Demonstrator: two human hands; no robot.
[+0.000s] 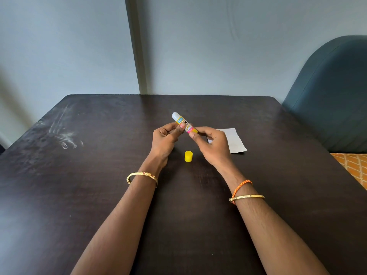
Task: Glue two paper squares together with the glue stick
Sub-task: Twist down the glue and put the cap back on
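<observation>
Both hands hold an uncapped glue stick above the middle of the dark table. Its white glue tip points up and away to the left. My left hand pinches the labelled barrel with thumb and fingers. My right hand grips the stick's yellow base end. The yellow cap stands on the table below and between my hands. White paper lies flat just right of my right hand, partly hidden by it; I cannot tell whether it is one sheet or two.
White smears mark the table's far left. A teal upholstered chair stands at the right, with an orange patterned cloth beside the table edge. A grey wall runs behind the table's far edge.
</observation>
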